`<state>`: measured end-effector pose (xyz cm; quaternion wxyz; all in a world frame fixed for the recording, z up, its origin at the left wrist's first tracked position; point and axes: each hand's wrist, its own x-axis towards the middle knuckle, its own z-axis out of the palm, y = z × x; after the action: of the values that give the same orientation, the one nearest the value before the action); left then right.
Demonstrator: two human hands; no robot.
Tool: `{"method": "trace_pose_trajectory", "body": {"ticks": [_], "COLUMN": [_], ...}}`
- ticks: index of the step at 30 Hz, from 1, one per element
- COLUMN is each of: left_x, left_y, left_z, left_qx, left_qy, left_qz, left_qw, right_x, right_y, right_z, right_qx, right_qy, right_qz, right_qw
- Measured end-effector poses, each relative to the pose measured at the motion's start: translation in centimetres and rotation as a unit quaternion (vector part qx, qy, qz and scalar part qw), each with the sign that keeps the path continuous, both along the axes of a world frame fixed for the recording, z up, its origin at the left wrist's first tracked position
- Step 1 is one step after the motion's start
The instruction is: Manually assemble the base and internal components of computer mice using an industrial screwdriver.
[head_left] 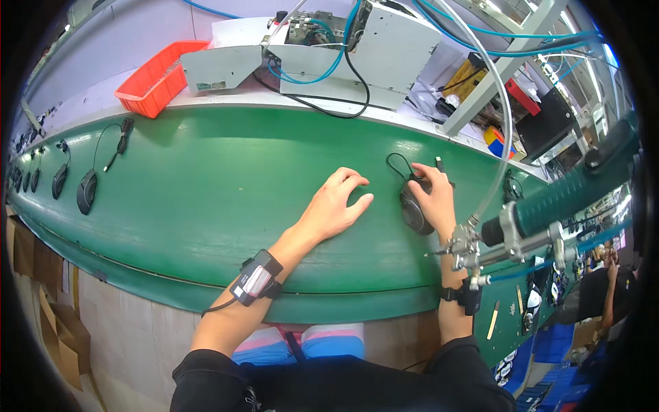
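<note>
- Head view: holds the left hand (336, 206) low over the green work surface (206, 206), with thumb and fingers spread apart and curved, gripping nothing.
- Bends the right hand (437, 197) over the cable end of a dark mouse (416, 215), with thumb and forefinger parted against it; cannot tell whether pinching.
- Has this mouse on the green surface, right of the left hand, with its cable looped beyond it and a plug (439, 164) just beside the right hand.
- Wears a black strapped device on each forearm.
- Has more dark mice (86, 192) in a row at far left.
- Faces a pale machine (357, 62) behind, near an orange-red bin (141, 105).
- Has a green-sleeved tool (563, 192) in front of the right forearm.
</note>
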<state>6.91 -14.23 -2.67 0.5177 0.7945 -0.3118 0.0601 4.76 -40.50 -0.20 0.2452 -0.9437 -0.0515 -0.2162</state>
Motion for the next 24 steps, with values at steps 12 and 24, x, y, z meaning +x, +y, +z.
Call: {"method": "trace_pose_trajectory", "body": {"ticks": [12,24], "left_x": [0.1,-0.1], "left_y": [-0.6,-0.3], "left_z": [-0.6,0.1], "left_qx": [-0.05,-0.064], "left_qy": [0.009,0.032], "left_qz": [0.003,-0.004], "left_qw": [0.999,0.997], "right_x": [-0.6,-0.5], "right_y": [1.1,1.2], "right_z": [1.6,1.3], "right_qx": [0.094,0.03], "right_qy": [-0.06,0.015], "right_qz": [0.063,0.072], "right_qw": [0.992,0.997]}}
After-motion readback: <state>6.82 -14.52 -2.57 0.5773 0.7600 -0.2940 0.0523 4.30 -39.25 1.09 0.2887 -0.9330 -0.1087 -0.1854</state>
